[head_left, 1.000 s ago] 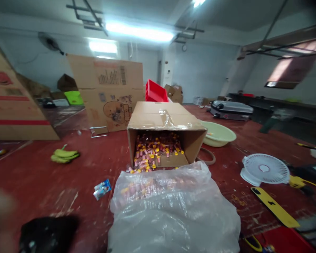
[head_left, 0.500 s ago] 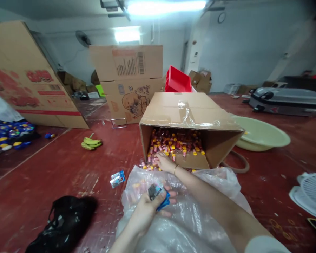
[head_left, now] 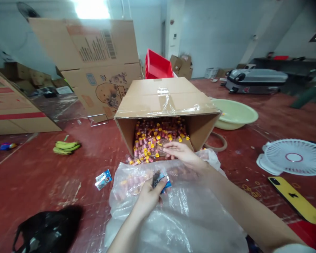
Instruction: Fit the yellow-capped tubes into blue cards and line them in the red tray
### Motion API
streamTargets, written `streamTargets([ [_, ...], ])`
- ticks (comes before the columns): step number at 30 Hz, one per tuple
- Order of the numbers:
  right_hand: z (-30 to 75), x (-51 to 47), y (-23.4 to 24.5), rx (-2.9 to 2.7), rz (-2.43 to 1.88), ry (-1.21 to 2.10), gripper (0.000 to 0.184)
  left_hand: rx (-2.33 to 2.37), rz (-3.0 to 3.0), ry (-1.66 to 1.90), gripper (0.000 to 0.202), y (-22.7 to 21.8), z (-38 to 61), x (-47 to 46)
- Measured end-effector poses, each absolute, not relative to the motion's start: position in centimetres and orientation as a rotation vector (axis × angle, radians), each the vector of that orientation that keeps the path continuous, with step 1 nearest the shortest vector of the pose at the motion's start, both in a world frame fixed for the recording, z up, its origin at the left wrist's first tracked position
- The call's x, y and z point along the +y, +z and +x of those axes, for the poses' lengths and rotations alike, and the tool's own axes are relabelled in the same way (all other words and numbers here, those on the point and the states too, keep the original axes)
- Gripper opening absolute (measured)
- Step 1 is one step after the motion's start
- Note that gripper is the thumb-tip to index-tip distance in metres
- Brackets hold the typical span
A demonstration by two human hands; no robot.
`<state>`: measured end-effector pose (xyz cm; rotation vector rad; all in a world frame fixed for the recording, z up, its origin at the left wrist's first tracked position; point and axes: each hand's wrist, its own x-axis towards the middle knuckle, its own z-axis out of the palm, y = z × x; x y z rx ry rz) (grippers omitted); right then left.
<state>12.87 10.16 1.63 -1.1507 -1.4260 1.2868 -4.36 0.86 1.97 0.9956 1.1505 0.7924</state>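
A cardboard box [head_left: 163,96] lies on its side on the red floor, its open mouth facing me and full of small red tubes with yellow caps [head_left: 152,138]. My right hand [head_left: 180,153] is at the box mouth, fingers pinched on one of the tubes. My left hand [head_left: 149,193] is closed on a small dark and blue packet [head_left: 160,179], held over a large clear plastic bag [head_left: 179,214] that lies in front of me with more tubes inside it.
On the floor lie a small blue packet [head_left: 103,179], a bunch of bananas [head_left: 65,147], a black bag [head_left: 46,232], a pale green basin [head_left: 234,114], a white fan [head_left: 292,158] and a yellow strip [head_left: 295,202]. Large cartons [head_left: 94,66], a red bin [head_left: 158,65] and a grey suitcase [head_left: 255,80] stand behind.
Both hands came into view. My right hand moved from the spilled tubes at the box's lower left to its middle and pinched one. My left hand keeps the packet.
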Motion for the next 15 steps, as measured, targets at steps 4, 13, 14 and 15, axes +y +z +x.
streamTargets([
  [4,17.0,3.7,3.4,-1.192,-1.198,1.367,0.029,1.038,0.939,0.636,0.042,2.3,-3.2,0.4],
  [13,15.7,-0.1,2.5,-1.448,-1.292,1.402,0.029,1.001,0.956,0.573,0.043,2.0,-1.9,-0.2],
  [14,15.7,-0.2,2.4,-1.435,-1.295,1.412,0.03,1.012,0.96,0.591,0.043,1.9,-2.0,-0.2],
  [15,15.7,-0.3,2.4,-1.421,-1.298,1.433,0.03,1.021,0.961,0.601,0.043,1.7,-2.1,-0.1],
])
